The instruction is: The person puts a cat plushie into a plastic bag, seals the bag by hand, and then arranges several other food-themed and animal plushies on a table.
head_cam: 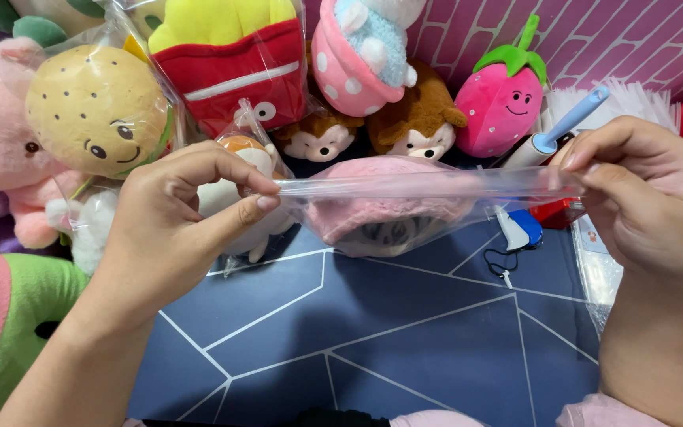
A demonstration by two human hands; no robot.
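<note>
Clear, thin plastic forms the bag [405, 190] stretched level between both hands above the dark blue mat [373, 348]; the left hand [175, 221] pinches one end of its mouth between thumb and forefinger, the right hand [634, 198] is closed on the other end in the same way; inside sags a pink plush toy [381, 217], soft and probably very light; the film looks slick and limp, likely to crease or slip, so the taut top edge seems the surest hold; behind lie a fuzzy strawberry plush [503, 99], a fries-shaped plush [227, 59] under glossy wrap, and a smooth lint roller [559, 130].
</note>
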